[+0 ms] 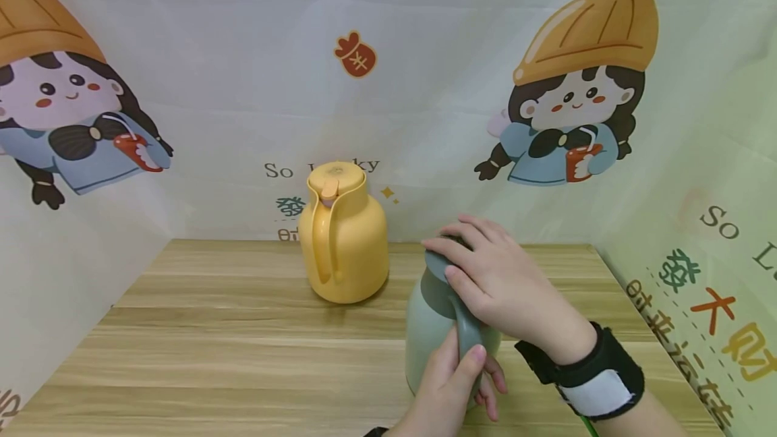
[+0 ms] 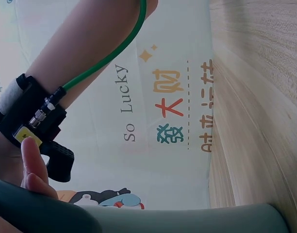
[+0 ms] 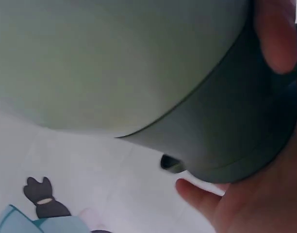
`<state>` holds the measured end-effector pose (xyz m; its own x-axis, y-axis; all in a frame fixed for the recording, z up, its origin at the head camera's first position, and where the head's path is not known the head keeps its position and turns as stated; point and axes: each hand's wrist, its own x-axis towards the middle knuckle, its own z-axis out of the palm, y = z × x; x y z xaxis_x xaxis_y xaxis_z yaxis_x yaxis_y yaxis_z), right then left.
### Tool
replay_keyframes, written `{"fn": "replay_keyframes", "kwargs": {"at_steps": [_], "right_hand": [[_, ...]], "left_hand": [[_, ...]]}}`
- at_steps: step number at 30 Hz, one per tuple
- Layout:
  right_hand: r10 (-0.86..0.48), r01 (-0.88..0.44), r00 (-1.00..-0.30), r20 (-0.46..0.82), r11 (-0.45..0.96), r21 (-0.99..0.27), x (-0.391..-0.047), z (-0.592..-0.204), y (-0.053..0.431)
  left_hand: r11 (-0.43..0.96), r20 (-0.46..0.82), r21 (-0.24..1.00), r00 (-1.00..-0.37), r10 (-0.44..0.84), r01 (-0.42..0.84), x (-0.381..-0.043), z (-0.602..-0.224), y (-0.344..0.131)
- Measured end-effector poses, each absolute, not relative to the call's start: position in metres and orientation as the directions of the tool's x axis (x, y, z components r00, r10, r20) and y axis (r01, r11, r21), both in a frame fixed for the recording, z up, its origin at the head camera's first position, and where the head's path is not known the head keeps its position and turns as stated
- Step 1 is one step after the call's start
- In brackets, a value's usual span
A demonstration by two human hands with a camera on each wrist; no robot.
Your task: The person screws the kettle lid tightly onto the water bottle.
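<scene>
A pale green thermos jug [image 1: 419, 336] with a darker grey-green collar and lid stands on the wooden table, right of centre in the head view. My left hand [image 1: 446, 376] grips its handle [image 1: 466, 322], thumb on the near side and fingers wrapped round behind. Over the top, my right hand [image 1: 504, 275] holds the lid [image 1: 436, 263], its fingers bent across the rim and covering most of it. From the right wrist, the jug's body [image 3: 114, 63] fills the upper left, with the collar [image 3: 211, 121] beside the hand.
A yellow thermos jug [image 1: 358, 248] stands upright farther back and to the left, its handle facing me. The wooden tabletop [image 1: 231, 349] ends at a printed cloth backdrop [image 1: 425, 133] at the back and sides. A green cable [image 2: 109, 58] runs along my right forearm.
</scene>
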<state>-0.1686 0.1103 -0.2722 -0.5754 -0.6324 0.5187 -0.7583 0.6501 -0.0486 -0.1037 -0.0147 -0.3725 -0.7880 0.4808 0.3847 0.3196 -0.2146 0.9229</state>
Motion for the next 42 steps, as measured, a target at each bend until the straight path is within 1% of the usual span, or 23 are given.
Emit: {"fn": "replay_keyframes", "kwargs": {"at_steps": [4,7,11,20,27,30,34,36,39,42], "right_hand": [[-0.599,-0.694,-0.608,0.52,0.72,0.017,-0.163,-0.271,0.104],[-0.585,-0.65,-0.62,0.523,0.756,0.074,-0.16,-0.269,0.099],[-0.563,-0.606,-0.635,0.529,0.788,0.11,-0.157,-0.267,0.093],[-0.508,-0.562,-0.682,0.526,0.824,0.068,-0.155,-0.267,0.087],[-0.466,-0.535,-0.656,0.594,0.842,0.07,-0.156,-0.271,0.081],[-0.457,-0.534,-0.686,0.566,0.845,0.035,-0.157,-0.27,0.082],[-0.471,-0.569,-0.735,0.489,0.819,-0.067,-0.161,-0.264,0.093],[-0.508,-0.624,-0.726,0.464,0.77,-0.134,-0.165,-0.259,0.101],[-0.577,-0.717,-0.684,0.447,0.646,-0.263,-0.176,-0.252,0.115],[-0.621,-0.76,-0.65,0.437,0.523,-0.387,-0.192,-0.249,0.127]], "left_hand": [[-0.226,0.387,0.922,-0.787,0.48,0.315,-0.104,-0.376,-0.014],[-0.231,0.386,0.922,-0.789,0.477,0.311,-0.105,-0.378,-0.014],[-0.229,0.379,0.925,-0.795,0.474,0.304,-0.105,-0.378,-0.013],[-0.257,0.419,0.907,-0.781,0.463,0.334,-0.106,-0.378,-0.011],[-0.262,0.434,0.9,-0.778,0.454,0.348,-0.106,-0.379,-0.011],[-0.257,0.419,0.907,-0.786,0.454,0.335,-0.105,-0.378,-0.013],[-0.249,0.398,0.916,-0.793,0.462,0.315,-0.104,-0.377,-0.013],[-0.248,0.403,0.914,-0.789,0.464,0.321,-0.104,-0.376,-0.013],[-0.249,0.404,0.914,-0.789,0.464,0.321,-0.105,-0.376,-0.013],[-0.253,0.401,0.915,-0.793,0.459,0.316,-0.105,-0.376,-0.012]]}}
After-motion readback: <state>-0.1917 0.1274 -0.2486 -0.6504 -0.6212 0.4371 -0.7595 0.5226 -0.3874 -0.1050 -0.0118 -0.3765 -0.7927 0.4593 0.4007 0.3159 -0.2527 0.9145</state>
